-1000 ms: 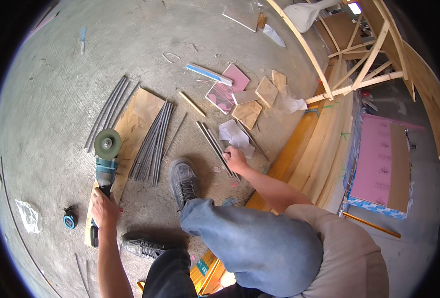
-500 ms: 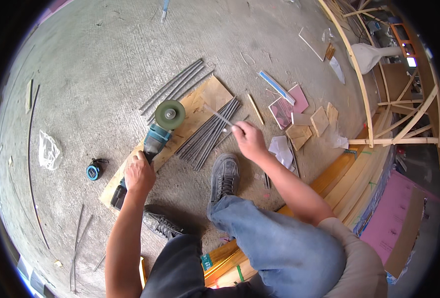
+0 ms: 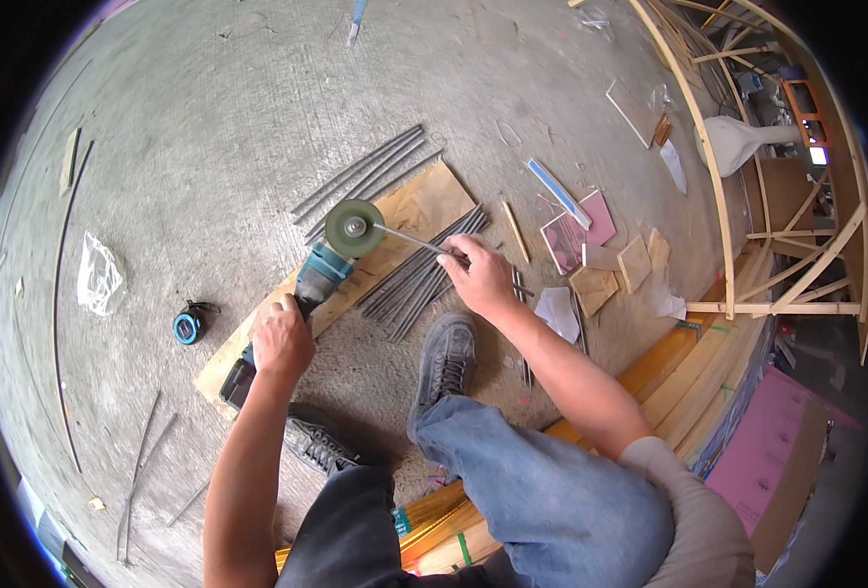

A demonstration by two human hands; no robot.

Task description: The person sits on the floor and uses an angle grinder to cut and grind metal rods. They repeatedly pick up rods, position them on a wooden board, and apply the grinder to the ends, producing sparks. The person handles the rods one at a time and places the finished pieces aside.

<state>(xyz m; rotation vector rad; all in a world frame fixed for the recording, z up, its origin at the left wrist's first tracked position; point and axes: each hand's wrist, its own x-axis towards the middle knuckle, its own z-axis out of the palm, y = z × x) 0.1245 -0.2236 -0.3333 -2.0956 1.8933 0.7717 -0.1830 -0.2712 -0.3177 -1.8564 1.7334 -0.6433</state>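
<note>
My left hand [image 3: 283,343] is wrapped round the body of a teal and black cordless angle grinder [image 3: 322,272], which lies along a wooden board [image 3: 442,191]. Its greenish disc [image 3: 341,243] faces up at the far end. A thin grey metal rod [image 3: 412,239] is pinched in my right hand [image 3: 481,278], and its far tip meets the right edge of the disc. Beneath the rod, a bundle of similar metal rods [image 3: 412,276] lies across the board's right side. Several longer rods [image 3: 367,169] rest on the concrete past the board's far left edge.
A tape measure [image 3: 189,325] and a crumpled clear plastic bag [image 3: 99,274] lie on the left. To the right are wood offcuts [image 3: 634,264], pink board pieces [image 3: 563,243] and a blue-and-white strip [image 3: 558,194]. A wooden frame [image 3: 713,196] stands beyond long planks [image 3: 694,367].
My right hand has brought the rod's tip left, against the disc's edge; before, it was apart from it. My left hand keeps its hold on the grinder. The whole view has shifted slightly.
</note>
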